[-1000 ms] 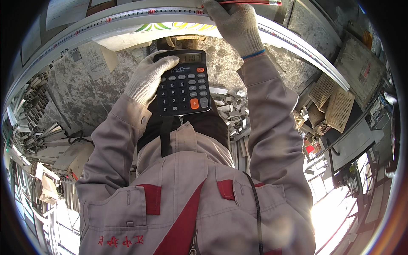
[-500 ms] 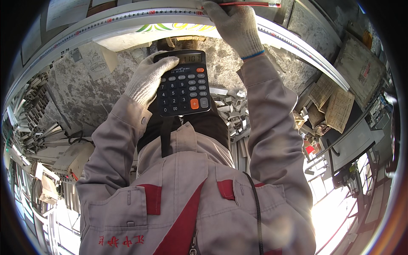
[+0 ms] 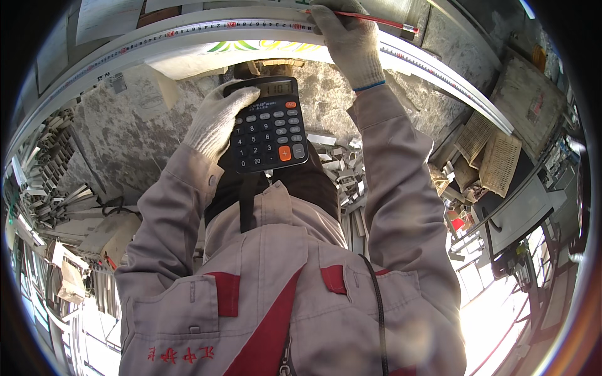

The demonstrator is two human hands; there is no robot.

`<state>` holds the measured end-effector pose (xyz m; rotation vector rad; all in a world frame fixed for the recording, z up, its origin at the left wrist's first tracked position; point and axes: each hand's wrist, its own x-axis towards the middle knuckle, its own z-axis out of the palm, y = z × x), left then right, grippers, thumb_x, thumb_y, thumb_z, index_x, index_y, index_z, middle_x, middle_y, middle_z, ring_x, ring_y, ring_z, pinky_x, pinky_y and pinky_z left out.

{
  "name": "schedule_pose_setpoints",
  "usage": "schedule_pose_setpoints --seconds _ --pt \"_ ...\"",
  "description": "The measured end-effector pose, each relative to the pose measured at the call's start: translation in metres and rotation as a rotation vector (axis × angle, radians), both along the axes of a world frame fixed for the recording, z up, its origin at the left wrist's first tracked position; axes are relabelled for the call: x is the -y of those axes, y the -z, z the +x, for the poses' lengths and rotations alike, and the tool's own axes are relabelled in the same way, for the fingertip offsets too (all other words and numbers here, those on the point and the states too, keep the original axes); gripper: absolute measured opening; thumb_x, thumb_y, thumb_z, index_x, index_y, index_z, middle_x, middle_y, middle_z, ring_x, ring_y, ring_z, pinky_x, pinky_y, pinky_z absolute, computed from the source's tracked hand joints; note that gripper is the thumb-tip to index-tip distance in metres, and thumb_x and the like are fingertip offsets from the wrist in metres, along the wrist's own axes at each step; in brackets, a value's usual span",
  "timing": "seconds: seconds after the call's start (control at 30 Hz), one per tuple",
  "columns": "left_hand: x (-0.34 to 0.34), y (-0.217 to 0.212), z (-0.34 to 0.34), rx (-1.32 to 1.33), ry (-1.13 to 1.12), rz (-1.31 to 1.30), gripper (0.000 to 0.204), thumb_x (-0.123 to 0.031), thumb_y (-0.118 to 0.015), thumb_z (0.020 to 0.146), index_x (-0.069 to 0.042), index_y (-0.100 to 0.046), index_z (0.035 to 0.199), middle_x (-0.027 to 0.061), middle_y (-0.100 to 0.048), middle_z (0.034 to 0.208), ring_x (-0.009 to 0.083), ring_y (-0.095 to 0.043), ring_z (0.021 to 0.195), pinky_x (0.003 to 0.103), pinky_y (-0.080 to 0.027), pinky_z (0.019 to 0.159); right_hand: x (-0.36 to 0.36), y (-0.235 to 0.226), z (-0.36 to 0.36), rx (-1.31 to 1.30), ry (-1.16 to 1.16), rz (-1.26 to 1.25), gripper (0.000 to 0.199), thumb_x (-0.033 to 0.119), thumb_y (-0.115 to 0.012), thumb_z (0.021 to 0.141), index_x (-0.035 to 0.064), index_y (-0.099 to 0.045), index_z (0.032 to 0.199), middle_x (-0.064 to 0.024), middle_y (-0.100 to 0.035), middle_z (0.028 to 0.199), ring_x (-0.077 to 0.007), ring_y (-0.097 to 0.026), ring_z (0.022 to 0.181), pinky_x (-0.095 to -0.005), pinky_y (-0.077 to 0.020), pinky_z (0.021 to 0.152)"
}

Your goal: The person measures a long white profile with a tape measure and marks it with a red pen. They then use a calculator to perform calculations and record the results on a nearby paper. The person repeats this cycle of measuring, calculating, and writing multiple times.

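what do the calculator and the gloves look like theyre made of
Calculator: likely hard black plastic with a matte finish, moulded grey keys and one orange key. Gloves on the left hand and right hand: white knitted fabric, probably cotton, with ribbed weave visible.

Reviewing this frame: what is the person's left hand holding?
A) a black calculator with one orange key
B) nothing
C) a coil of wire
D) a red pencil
A: the gloved left hand grips the black calculator by its left edge, its orange key showing near the bottom, while the right hand holds a red pencil up at the long ruler.
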<state>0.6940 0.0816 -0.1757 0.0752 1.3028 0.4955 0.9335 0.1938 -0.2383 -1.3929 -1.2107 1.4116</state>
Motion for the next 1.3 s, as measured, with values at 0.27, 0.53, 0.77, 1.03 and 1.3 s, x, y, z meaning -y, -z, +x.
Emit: schedule_pose_setpoints --seconds 0.27,0.53,0.77,1.03,1.3 --pt "-0.002 -0.011 -0.005 0.006 -0.07 0.002 0.027 -0.017 -0.078 0.099 0.0 -0.074 0.12 0.0058 -0.077 0.099 0.0097 -0.074 0.075 0.024 -0.062 0.065 0.002 -0.02 0.002 -0.064 0.069 -0.152 0.013 0.015 -0.067 0.107 0.0043 -0.071 0.113 -0.0035 -0.073 0.091 -0.0091 -0.064 0.079 -0.0256 -0.0528 0.07" --pt "-0.008 -0.022 -0.02 -0.086 0.033 0.042 0.033 -0.018 -0.079 0.098 0.001 -0.073 0.123 0.0068 -0.077 0.1 0.0118 -0.074 0.078 0.025 -0.062 0.068 0.06 -0.072 0.023 0.021 0.125 -0.269 0.024 0.014 -0.064 0.106 0.0039 -0.073 0.126 -0.0096 -0.08 0.11 -0.0185 -0.075 0.102 -0.0347 -0.058 0.089" --pt "-0.007 -0.039 -0.019 -0.091 -0.088 0.107 0.036 -0.015 -0.075 0.097 0.004 -0.069 0.127 0.0103 -0.076 0.102 0.0133 -0.075 0.076 0.026 -0.063 0.066 0.139 -0.107 0.013 0.001 0.173 -0.254 0.016 0.003 -0.061 0.106 0.0018 -0.072 0.118 -0.009 -0.076 0.115 -0.0156 -0.072 0.109 -0.031 -0.0564 0.097" --pt "-0.009 -0.051 -0.015 -0.15 -0.041 0.177 0.033 -0.016 -0.073 0.099 0.004 -0.069 0.125 0.0093 -0.077 0.102 0.0131 -0.075 0.08 0.027 -0.063 0.073 0.172 -0.144 0.001 0.258 -0.004 0.025 0.016 0.002 -0.066 0.098 0.0066 -0.076 0.111 -0.0123 -0.075 0.113 -0.0242 -0.074 0.103 -0.0347 -0.0581 0.091" --pt "-0.02 -0.049 -0.011 -0.134 0.028 0.237 0.033 -0.017 -0.076 0.098 0.004 -0.071 0.124 0.0081 -0.077 0.102 0.0121 -0.073 0.081 0.027 -0.061 0.075 0.164 -0.165 -0.015 0.356 -0.133 0.142 0.023 -0.004 -0.07 0.093 0.0101 -0.076 0.111 -0.0143 -0.075 0.118 -0.0322 -0.073 0.115 -0.0398 -0.0581 0.097"
